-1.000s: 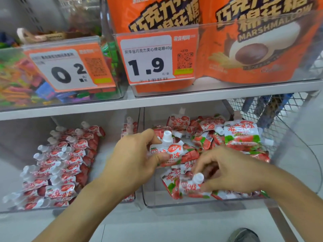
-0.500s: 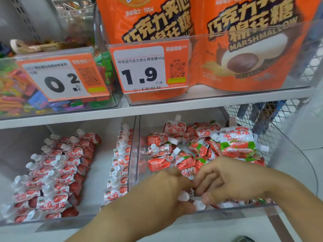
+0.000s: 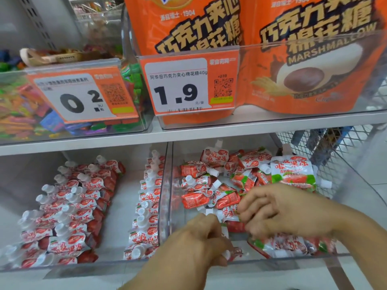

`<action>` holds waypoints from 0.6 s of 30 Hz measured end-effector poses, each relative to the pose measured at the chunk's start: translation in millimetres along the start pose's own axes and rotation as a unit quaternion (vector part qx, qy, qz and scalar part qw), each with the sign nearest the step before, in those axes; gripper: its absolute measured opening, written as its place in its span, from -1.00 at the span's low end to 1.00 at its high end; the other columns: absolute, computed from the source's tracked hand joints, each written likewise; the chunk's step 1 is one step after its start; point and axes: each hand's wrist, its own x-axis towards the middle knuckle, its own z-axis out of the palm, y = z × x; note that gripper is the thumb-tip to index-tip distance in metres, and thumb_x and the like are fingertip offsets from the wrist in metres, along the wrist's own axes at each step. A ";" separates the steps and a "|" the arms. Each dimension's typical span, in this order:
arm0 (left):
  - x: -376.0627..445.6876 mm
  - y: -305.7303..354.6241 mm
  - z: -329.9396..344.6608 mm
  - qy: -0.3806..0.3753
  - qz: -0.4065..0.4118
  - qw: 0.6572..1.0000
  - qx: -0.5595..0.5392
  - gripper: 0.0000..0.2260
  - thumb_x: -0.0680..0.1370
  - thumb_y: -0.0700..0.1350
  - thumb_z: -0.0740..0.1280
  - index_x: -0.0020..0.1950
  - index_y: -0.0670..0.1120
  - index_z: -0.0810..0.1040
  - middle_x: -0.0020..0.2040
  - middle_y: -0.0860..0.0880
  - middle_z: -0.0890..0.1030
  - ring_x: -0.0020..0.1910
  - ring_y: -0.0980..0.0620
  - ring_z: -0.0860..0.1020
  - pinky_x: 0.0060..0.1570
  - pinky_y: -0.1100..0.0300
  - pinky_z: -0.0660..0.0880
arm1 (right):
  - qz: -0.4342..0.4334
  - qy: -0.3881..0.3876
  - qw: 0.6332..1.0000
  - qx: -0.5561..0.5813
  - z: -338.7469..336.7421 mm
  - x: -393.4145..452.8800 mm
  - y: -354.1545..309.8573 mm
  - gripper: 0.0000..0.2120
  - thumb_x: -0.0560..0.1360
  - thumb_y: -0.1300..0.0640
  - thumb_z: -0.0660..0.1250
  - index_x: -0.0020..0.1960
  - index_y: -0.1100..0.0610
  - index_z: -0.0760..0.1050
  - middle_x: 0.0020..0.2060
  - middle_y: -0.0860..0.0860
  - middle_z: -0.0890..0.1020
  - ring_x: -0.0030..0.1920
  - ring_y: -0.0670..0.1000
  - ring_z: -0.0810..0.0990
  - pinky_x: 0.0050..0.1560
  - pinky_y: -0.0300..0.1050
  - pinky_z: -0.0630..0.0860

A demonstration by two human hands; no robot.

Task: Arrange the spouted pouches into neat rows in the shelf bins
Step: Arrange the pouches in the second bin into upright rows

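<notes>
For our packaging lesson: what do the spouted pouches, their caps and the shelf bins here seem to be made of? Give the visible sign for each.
Spouted pouches: likely flexible printed plastic film, glossy; they crease and crumple.
Caps: apparently rigid white plastic, smooth, keeping a round shape.
Shelf bins: clear hard plastic, probably acrylic; contents show through the straight, shiny walls.

A pale grey shop shelf [image 3: 209,130] carries orange marshmallow bags [image 3: 303,59] and bright sweets [image 3: 18,114] behind price tags [image 3: 188,84]. Wire mesh [image 3: 326,151] stands at right over a tiled floor [image 3: 374,176].
</notes>
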 end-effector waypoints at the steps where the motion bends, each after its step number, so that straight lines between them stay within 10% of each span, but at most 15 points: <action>1: -5.3 -1.5 -1.0 0.011 -0.002 1.000 -0.023 -0.74 0.44 0.17 0.29 0.01 0.08 0.60 -0.11 0.15 0.40 -0.14 0.28 0.52 -0.04 0.25 0.53 | -0.017 0.031 0.999 0.011 2.2 2.8 -1.7 -0.69 0.40 0.31 0.54 0.10 0.14 0.59 -0.03 0.06 0.71 -0.08 0.15 0.72 0.01 0.16 0.65; 10: -30.9 -6.0 -9.3 0.074 -0.028 0.997 -0.001 -0.72 0.40 0.37 0.32 -0.07 0.24 0.61 -0.09 0.13 0.59 -0.16 0.32 0.57 -0.14 0.26 0.60 | -0.088 0.133 0.957 -0.243 26.0 41.2 -20.5 -0.67 0.38 -0.07 0.56 0.12 -0.15 0.62 -0.07 -0.30 0.57 -0.14 -0.37 0.53 -0.19 -0.47 0.42; 13: -30.1 -7.2 -11.7 0.060 0.047 0.995 0.068 -0.77 0.49 -0.05 0.38 0.11 0.18 0.51 0.02 0.21 0.52 -0.07 0.33 0.47 -0.18 0.38 0.56 | -0.093 0.080 0.930 -0.346 27.6 60.5 -16.5 -0.55 0.34 -0.12 0.57 0.21 -0.16 0.59 0.05 -0.29 0.49 0.04 -0.26 0.44 -0.02 -0.42 0.33; 18: -31.1 -11.8 -8.1 0.082 0.081 0.991 0.061 -0.77 0.49 -0.14 0.34 0.10 0.12 0.50 0.06 0.21 0.48 0.01 0.29 0.45 -0.16 0.39 0.53 | -0.083 0.083 0.931 -0.347 27.8 77.7 -8.3 -0.54 0.25 -0.16 0.61 0.06 -0.17 0.50 0.02 -0.23 0.42 0.12 -0.16 0.34 0.14 -0.11 0.40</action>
